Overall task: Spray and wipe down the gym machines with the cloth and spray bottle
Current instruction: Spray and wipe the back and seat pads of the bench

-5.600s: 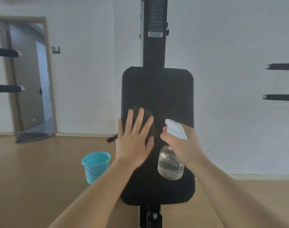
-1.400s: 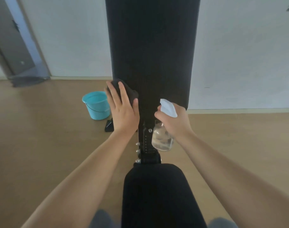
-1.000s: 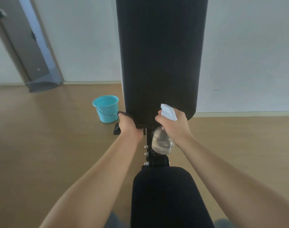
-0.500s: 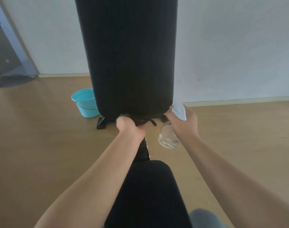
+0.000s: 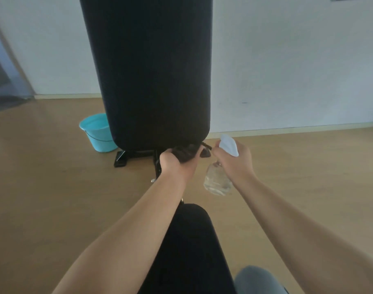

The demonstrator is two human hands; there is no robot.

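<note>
A tall black back pad (image 5: 151,71) of a gym machine rises in front of me, with the black seat pad (image 5: 192,247) below it. My left hand (image 5: 176,164) is shut on a dark cloth (image 5: 186,152), pressed against the underside of the back pad's bottom edge, toward its right corner. My right hand (image 5: 235,161) grips a clear spray bottle (image 5: 217,181) with a white trigger head (image 5: 229,144), held just right of the pad's lower corner, bottle hanging down.
A turquoise bucket (image 5: 97,132) stands on the wooden floor left of the pad, partly hidden behind it. The machine's black base foot (image 5: 126,158) lies beneath the pad. A white wall runs behind; a doorway (image 5: 5,81) is at far left.
My left hand with the cloth has slid down the back pad to its bottom edge and then rightward along that edge. The spray bottle stays beside it in my right hand.
</note>
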